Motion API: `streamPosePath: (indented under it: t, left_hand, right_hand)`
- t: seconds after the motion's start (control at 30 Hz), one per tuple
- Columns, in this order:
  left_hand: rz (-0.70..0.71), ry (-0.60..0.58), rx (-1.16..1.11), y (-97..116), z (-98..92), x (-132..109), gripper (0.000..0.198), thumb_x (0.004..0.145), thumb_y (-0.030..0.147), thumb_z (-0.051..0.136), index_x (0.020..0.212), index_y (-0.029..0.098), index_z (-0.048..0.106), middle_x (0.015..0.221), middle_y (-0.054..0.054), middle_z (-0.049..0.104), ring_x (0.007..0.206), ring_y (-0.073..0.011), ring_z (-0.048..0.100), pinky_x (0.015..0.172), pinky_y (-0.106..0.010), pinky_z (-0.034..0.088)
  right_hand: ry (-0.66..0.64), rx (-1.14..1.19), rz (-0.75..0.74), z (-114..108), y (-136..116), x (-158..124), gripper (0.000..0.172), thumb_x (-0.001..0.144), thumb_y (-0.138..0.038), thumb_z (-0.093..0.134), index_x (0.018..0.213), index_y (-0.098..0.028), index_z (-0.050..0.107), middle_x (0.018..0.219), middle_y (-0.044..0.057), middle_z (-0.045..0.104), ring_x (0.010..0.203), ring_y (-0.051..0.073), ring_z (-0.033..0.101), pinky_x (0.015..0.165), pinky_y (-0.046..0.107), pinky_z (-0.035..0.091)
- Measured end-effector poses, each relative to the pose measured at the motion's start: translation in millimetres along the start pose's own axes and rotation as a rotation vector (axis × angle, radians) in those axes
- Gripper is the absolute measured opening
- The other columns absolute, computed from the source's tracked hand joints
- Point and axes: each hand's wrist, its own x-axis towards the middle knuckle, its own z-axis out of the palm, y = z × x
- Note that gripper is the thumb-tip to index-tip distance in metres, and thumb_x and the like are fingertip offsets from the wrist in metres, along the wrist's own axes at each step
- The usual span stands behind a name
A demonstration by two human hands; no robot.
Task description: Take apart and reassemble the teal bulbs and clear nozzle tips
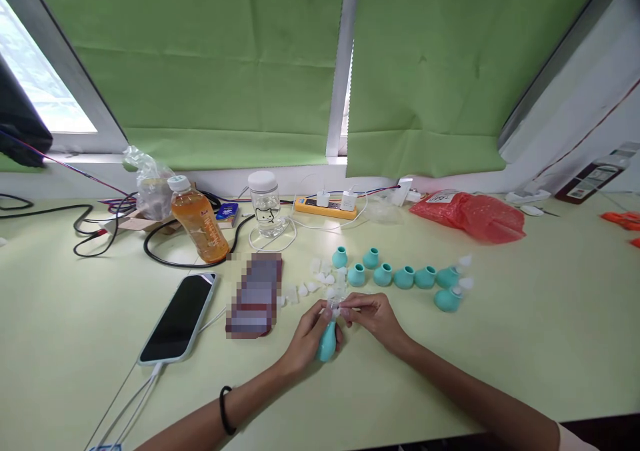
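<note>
My left hand (313,334) is wrapped round a teal squeeze bulb (327,343), whose neck points away from me. At that neck, the fingertips of my right hand (373,314) pinch a small clear piece (334,298). Fingers partly hide where the piece and the bulb meet. Beyond my hands stand several teal bulbs (383,275) with open necks. Two bulbs at the right end (447,298) have whitish pieces at their mouths. Small white translucent pieces (303,290) lie scattered to the left of the bulbs.
Left of my hands lie a phone (179,319) with a cable and a second, pixelated device (255,296). Behind them stand an orange drink bottle (199,221) and a clear jar (266,204). A yellow power strip (325,208) and a red plastic bag (469,216) lie along the wall.
</note>
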Motion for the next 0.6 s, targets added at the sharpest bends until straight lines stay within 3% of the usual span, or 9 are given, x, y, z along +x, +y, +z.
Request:
streamPosePath:
  t: [0.17, 0.27, 0.4, 0.5, 0.6]
  left_hand:
    - [0.173, 0.176, 0.419, 6.7, -5.5, -3.6, 0.024, 0.079, 0.037, 0.041, 0.082, 0.015, 0.051, 0.062, 0.001, 0.049, 0.06, -0.0114, 0.043, 0.057, -0.023, 0.033]
    - [0.137, 0.189, 0.444, 4.9, -8.9, -0.9, 0.023, 0.078, 0.037, 0.042, 0.081, 0.016, 0.05, 0.058, 0.003, 0.046, 0.056, -0.0106, 0.041, 0.054, -0.021, 0.032]
    - [0.115, 0.214, 0.413, 1.5, -10.3, 3.1, 0.021, 0.075, 0.036, 0.047, 0.081, 0.016, 0.047, 0.058, 0.004, 0.045, 0.056, -0.0104, 0.042, 0.055, -0.02, 0.034]
    - [0.105, 0.21, 0.407, 0.9, -10.2, 4.5, 0.021, 0.077, 0.036, 0.045, 0.078, 0.015, 0.048, 0.057, 0.003, 0.047, 0.055, -0.0103, 0.043, 0.055, -0.02, 0.035]
    - [0.102, 0.219, 0.434, 0.2, -10.2, 4.9, 0.023, 0.079, 0.036, 0.04, 0.072, 0.015, 0.048, 0.058, 0.002, 0.048, 0.056, -0.0105, 0.044, 0.056, -0.02, 0.035]
  right_hand:
    - [0.087, -0.147, 0.0, -15.1, 1.0, 8.3, 0.015, 0.064, -0.028, 0.061, 0.072, -0.017, 0.066, 0.065, 0.002, 0.059, 0.055, 0.011, 0.05, 0.051, 0.024, 0.043]
    - [0.049, -0.463, -0.028, -27.6, 6.6, 14.0, 0.017, 0.067, -0.029, 0.058, 0.073, -0.015, 0.066, 0.068, 0.005, 0.061, 0.058, 0.012, 0.052, 0.052, 0.024, 0.043]
    - [-0.033, -0.824, -0.166, -30.0, 12.3, 12.4, 0.019, 0.072, -0.026, 0.051, 0.074, -0.015, 0.066, 0.057, 0.003, 0.057, 0.049, 0.01, 0.047, 0.048, 0.023, 0.038]
    - [-0.081, -0.983, -0.306, -26.9, 15.0, 8.8, 0.02, 0.074, -0.022, 0.048, 0.082, -0.016, 0.065, 0.058, 0.002, 0.057, 0.051, 0.011, 0.048, 0.05, 0.023, 0.037]
    - [-0.023, -1.047, -0.404, -29.5, 17.2, 9.1, 0.021, 0.073, -0.019, 0.046, 0.084, -0.015, 0.063, 0.057, 0.002, 0.057, 0.049, 0.01, 0.047, 0.049, 0.021, 0.036]
